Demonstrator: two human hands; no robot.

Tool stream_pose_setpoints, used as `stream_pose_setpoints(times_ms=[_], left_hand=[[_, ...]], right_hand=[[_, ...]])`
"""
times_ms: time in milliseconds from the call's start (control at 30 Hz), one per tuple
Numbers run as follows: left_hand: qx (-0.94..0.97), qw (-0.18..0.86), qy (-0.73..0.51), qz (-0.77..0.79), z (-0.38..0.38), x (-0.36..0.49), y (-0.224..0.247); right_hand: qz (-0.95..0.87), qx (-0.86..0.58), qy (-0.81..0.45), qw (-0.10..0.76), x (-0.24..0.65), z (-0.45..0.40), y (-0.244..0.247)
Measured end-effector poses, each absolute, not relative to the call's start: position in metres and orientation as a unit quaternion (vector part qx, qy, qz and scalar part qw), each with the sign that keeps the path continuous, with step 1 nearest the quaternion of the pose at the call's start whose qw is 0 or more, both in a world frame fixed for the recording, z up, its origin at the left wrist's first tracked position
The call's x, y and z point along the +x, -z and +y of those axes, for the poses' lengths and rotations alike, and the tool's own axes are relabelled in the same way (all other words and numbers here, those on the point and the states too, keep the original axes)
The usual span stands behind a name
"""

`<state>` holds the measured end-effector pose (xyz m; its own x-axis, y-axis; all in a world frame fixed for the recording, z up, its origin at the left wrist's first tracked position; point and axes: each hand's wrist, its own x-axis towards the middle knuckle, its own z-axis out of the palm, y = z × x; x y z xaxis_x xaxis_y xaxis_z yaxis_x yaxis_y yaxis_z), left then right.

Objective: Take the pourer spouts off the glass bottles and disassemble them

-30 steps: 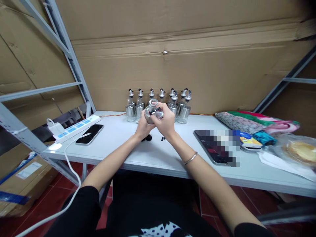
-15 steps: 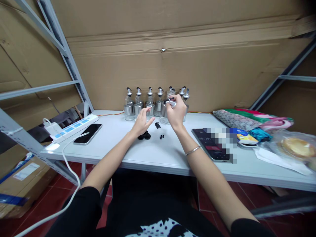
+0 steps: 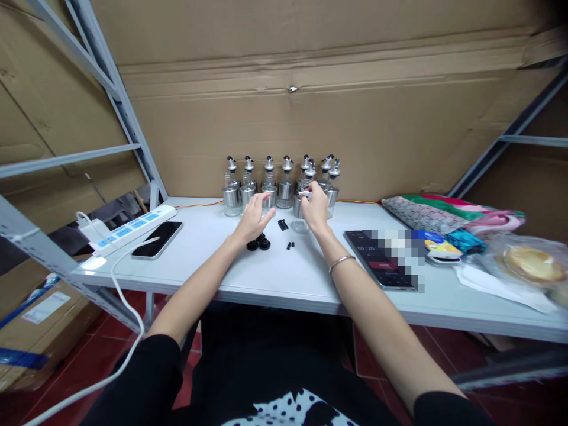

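My right hand (image 3: pixel 316 207) has its fingers closed on a silver pourer spout (image 3: pixel 306 194), mostly hidden by the fingers. Close beside that hand stands a glass bottle with a steel band (image 3: pixel 300 222); whether spout and bottle touch, I cannot tell. My left hand (image 3: pixel 254 219) is open and holds nothing, its fingers spread in front of the back bottles. Several similar bottles (image 3: pixel 231 196) stand upright along the back, many topped with silver pourers with black tips. Black round caps (image 3: pixel 262 242) lie by my left wrist. Small black pieces (image 3: pixel 283 224) and tiny black plugs (image 3: pixel 290 245) are between my arms.
On the left lie a phone (image 3: pixel 158 239) and a white power strip (image 3: pixel 133 228) with a cable. To the right are a larger phone (image 3: pixel 377 260), a patterned cloth bag (image 3: pixel 426 216), packets and wrapped food (image 3: pixel 532 264). A cardboard wall (image 3: pixel 355 118) rises behind.
My right hand has come down and slightly toward me with the spout, uncovering a pourer-topped bottle behind. The bottle beside it sits slightly nearer. My left hand has hardly moved.
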<state>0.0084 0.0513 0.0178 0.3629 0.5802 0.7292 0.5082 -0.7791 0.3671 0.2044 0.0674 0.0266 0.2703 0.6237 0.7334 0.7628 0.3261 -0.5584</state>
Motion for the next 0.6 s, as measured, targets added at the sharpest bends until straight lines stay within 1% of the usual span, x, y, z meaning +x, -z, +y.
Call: stream_pose_setpoints(times_ms=[167, 433, 600], left_hand=[[0.823, 0.036, -0.458, 0.333, 0.052, 0.008, -0.018], [0.825, 0.028, -0.444, 0.347, 0.053, 0.007, -0.019], [0.824, 0.03, -0.426, 0.373, 0.056, 0.004, -0.017]], right_hand=[[-0.643, -0.529, 0.06, 0.55, 0.206, 0.079, -0.016], [-0.688, -0.524, 0.086, 0.495, 0.201, 0.085, -0.004], [-0.737, -0.499, 0.044, 0.453, 0.206, 0.091, -0.002]])
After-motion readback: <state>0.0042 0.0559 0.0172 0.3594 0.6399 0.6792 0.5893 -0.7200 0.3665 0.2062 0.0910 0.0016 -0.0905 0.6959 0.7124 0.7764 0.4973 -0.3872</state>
